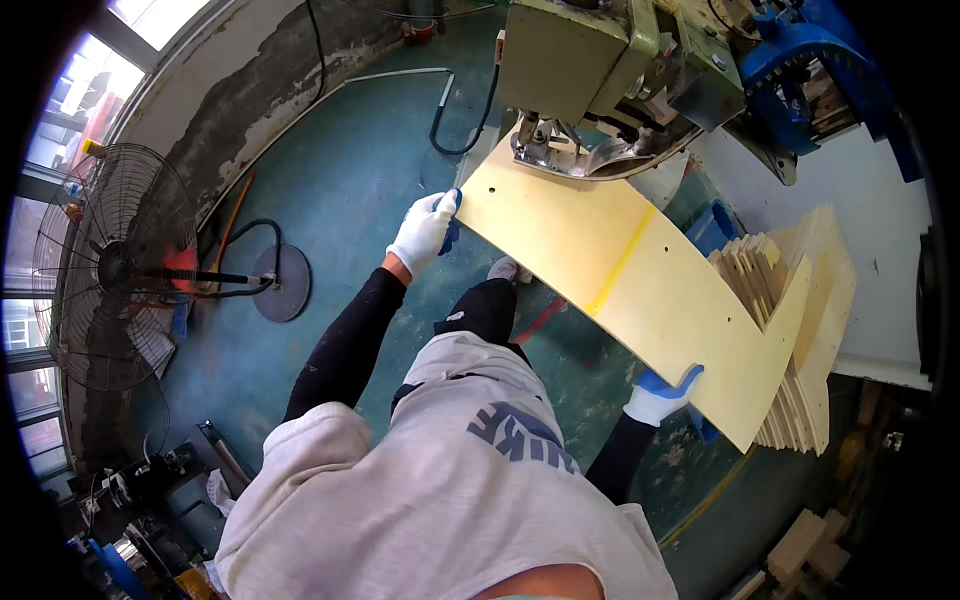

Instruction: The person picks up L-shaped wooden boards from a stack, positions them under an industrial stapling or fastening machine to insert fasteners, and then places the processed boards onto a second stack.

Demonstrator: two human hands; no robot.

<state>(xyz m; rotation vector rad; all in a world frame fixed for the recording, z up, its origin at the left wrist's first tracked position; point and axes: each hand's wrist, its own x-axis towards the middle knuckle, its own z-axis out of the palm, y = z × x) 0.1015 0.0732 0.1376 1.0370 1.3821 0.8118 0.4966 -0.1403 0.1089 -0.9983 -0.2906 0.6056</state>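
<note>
A long, pale plywood panel [560,240] with a curved far edge, a notched right end, several small dark holes and a yellow stripe [622,262] lies slantwise in front of me. My left hand [424,232], in a white glove with blue palm, is closed on the panel's left corner. At the near edge, toward the right end, my right hand [662,394] grips it with the blue thumb on top; the fingers are hidden beneath. The panel's far left part is under the metal working head [548,148] of a green machine [562,60]. Whether the head touches it, I cannot tell.
Stacked plywood panels [835,270] stand at the right, close to the panel's notched end. Blue machinery [830,60] is at the far right. A large fan [115,265] on a round base [282,285] stands left, by the windows. Wooden blocks [805,550] lie lower right.
</note>
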